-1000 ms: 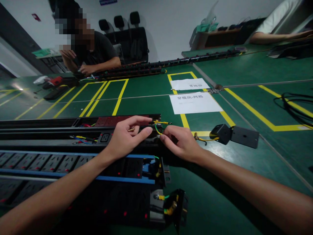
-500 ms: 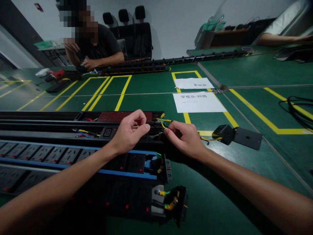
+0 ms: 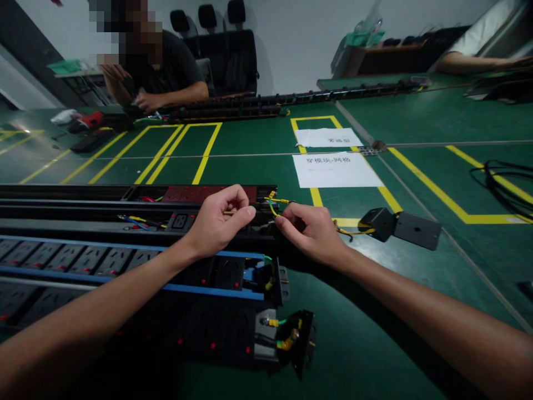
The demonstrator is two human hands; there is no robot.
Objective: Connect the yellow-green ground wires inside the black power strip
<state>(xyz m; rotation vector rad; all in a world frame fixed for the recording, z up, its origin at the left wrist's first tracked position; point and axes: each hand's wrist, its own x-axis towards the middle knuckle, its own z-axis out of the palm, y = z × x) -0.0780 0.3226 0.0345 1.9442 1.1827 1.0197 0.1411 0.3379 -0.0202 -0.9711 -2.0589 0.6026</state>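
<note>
My left hand (image 3: 222,222) is closed above the end of a black power strip with dark red sockets (image 3: 187,194). Its thumb and curled fingers press together, and a thin brass-coloured sliver shows between them; what it belongs to is hidden. Close by on the right, my right hand (image 3: 310,230) pinches a yellow-green wire (image 3: 272,205) that comes from the strip's open end. Beyond this hand a yellow cable (image 3: 353,230) runs to a small black box-like end piece (image 3: 378,223) with a flat black plate (image 3: 417,229) beside it.
Nearer me lie a blue-edged socket strip (image 3: 175,289) and a black socket strip (image 3: 225,333), with wired end brackets. White paper sheets (image 3: 337,172) lie on the green table (image 3: 353,311). Across it, a co-worker (image 3: 179,69) sits by long black strips (image 3: 233,111). Coiled black cable (image 3: 503,189) lies right.
The camera view has shifted slightly, so everything sits a little higher and further left. Both hands keep nearly the same pose, the right still pinching the wire.
</note>
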